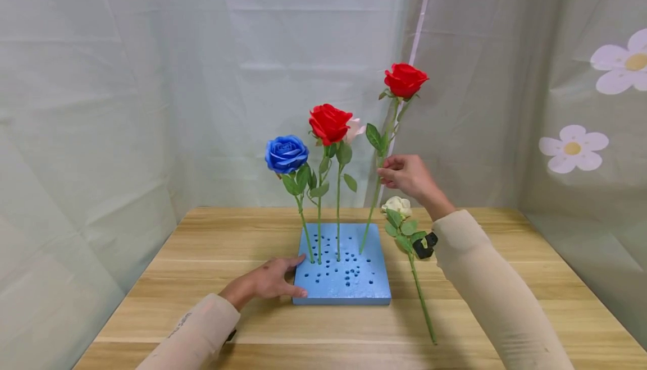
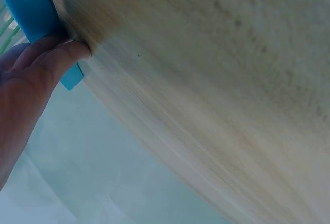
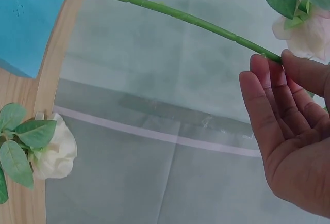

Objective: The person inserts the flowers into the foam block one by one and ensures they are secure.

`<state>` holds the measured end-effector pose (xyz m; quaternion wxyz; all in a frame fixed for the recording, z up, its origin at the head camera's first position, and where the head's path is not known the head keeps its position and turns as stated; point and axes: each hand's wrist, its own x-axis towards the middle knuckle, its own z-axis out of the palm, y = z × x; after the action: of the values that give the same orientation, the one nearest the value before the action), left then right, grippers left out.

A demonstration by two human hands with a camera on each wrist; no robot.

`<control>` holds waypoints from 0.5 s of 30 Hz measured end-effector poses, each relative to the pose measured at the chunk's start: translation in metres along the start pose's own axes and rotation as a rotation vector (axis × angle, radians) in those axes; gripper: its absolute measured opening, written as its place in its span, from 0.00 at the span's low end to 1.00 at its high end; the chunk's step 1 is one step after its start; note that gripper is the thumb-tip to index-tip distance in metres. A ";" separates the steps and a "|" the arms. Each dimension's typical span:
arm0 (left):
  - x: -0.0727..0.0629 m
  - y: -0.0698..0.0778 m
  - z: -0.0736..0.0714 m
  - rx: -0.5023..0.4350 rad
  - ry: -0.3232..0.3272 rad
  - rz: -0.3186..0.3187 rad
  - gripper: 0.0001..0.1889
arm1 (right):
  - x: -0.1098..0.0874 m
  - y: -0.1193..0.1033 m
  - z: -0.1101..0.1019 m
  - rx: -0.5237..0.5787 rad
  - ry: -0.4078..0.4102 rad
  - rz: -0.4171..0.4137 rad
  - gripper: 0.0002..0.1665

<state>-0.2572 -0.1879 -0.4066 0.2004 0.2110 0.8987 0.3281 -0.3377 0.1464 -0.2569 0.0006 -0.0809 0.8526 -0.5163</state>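
My right hand (image 1: pixel 406 176) pinches the green stem of a red rose (image 1: pixel 405 81) between thumb and fingertips. The stem's lower end meets the top of a blue block with many holes (image 1: pixel 328 291); how deep it sits cannot be told. On the block's left edge rests my left hand (image 1: pixel 272 278), thumb and fingers spread against its side and corner. A blue rose (image 1: pixel 286 154), another red rose (image 1: pixel 330 124) and a pale pink rose (image 1: pixel 355 129) stand in the block. The pink bloom (image 3: pixel 304 35) shows partly behind leaves in the right wrist view.
A white rose (image 1: pixel 397 206) lies on the wooden table (image 1: pixel 232 246) right of the block, its stem pointing toward the front, under my right forearm. Pale curtains (image 1: pixel 303 39) hang behind and at both sides, with printed flowers on the right one.
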 end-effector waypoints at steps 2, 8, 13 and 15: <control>0.000 0.000 0.000 0.004 0.000 -0.001 0.50 | 0.000 -0.001 0.001 -0.007 0.002 -0.001 0.14; 0.000 0.000 0.000 0.008 0.000 0.002 0.50 | 0.002 -0.002 0.007 -0.020 0.013 -0.033 0.12; 0.000 0.000 0.000 -0.007 0.003 0.003 0.50 | 0.001 -0.004 0.012 -0.026 0.006 -0.051 0.12; 0.000 0.000 0.000 -0.009 0.002 0.005 0.50 | 0.001 -0.004 0.014 -0.032 -0.002 -0.056 0.12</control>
<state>-0.2569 -0.1882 -0.4070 0.1994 0.2121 0.8969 0.3328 -0.3370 0.1324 -0.2597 -0.0145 -0.1052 0.8582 -0.5022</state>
